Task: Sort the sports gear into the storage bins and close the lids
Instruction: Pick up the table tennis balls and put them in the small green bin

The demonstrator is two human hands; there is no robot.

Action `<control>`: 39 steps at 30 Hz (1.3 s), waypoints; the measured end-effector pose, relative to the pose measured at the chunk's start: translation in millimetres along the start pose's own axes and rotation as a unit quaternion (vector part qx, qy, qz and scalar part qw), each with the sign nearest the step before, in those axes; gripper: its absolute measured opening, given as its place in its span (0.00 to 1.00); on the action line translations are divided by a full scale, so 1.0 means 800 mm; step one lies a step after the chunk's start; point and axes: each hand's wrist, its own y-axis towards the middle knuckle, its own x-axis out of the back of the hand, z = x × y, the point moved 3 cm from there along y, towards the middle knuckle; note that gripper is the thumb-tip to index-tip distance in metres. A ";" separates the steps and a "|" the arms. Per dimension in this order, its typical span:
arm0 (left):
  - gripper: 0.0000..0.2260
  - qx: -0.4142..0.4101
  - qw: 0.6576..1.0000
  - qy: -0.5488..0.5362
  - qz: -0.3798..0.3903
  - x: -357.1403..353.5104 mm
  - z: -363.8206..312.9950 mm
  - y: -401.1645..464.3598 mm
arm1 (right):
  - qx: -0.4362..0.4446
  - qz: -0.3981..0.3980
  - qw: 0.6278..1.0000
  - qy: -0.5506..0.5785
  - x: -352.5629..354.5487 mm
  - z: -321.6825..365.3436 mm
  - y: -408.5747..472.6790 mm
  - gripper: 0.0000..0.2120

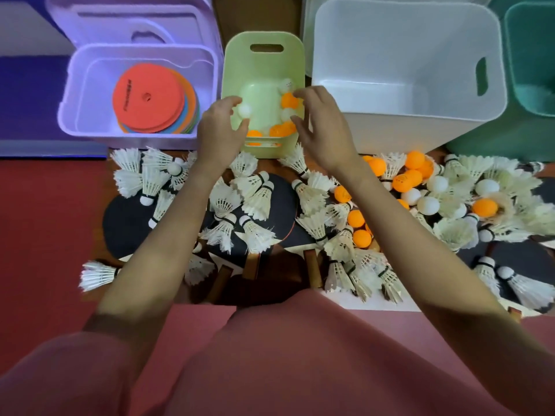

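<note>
Hovering over green bin (264, 49) – orange, white balls inside, left hand (217, 136) and right hand (322, 130) fingers loosely spread, empty

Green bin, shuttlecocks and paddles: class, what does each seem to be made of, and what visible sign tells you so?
Green bin: looks like moulded plastic, smooth and matte, with rounded corners and a cut-out handle slot.
Shuttlecocks: probably real white feathers, judging by the separate vanes and frayed tips, on a rounded white base; the base material is unclear.
Paddles: flat black faces, likely rubber, with brown handles that look like wood.
</note>
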 end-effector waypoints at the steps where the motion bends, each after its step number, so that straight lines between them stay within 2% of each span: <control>1: 0.16 -0.009 1.000 -0.007 0.000 -0.002 -0.001 -0.006 | -0.004 -0.002 1.000 0.006 0.002 -0.003 -0.008 0.16; 7: 0.10 -0.117 0.990 -0.076 -0.021 -0.024 -0.045 -0.057 | -0.029 0.014 0.999 0.012 0.033 -0.049 -0.094 0.13; 9: 0.09 -0.155 0.984 -0.091 -0.003 -0.038 -0.070 -0.079 | -0.050 0.022 0.998 0.002 0.046 -0.073 -0.130 0.13; 14: 0.11 -0.230 0.956 -0.063 0.170 -0.097 -0.120 -0.133 | -0.135 0.061 0.988 -0.036 0.071 -0.125 -0.214 0.13; 20: 0.16 -0.266 0.920 0.057 0.283 -0.169 -0.160 -0.163 | -0.129 0.127 0.974 -0.137 0.062 -0.144 -0.263 0.22; 23: 0.14 -0.281 0.907 0.126 0.289 -0.197 -0.163 -0.169 | -0.134 0.159 0.963 -0.172 0.047 -0.153 -0.269 0.24; 28: 0.09 -0.290 0.905 0.175 0.259 -0.215 -0.161 -0.180 | -0.148 0.183 0.955 -0.182 0.029 -0.163 -0.271 0.22; 32: 0.10 -0.275 0.907 0.191 0.254 -0.226 -0.162 -0.182 | -0.151 0.166 0.957 -0.183 0.031 -0.164 -0.270 0.19; 36: 0.13 -0.267 0.895 0.233 0.272 -0.236 -0.166 -0.183 | -0.175 0.130 0.964 -0.151 0.050 -0.160 -0.277 0.21; 39: 0.10 -0.267 0.894 0.244 0.264 -0.241 -0.165 -0.185 | -0.176 0.112 0.969 -0.130 0.063 -0.160 -0.283 0.23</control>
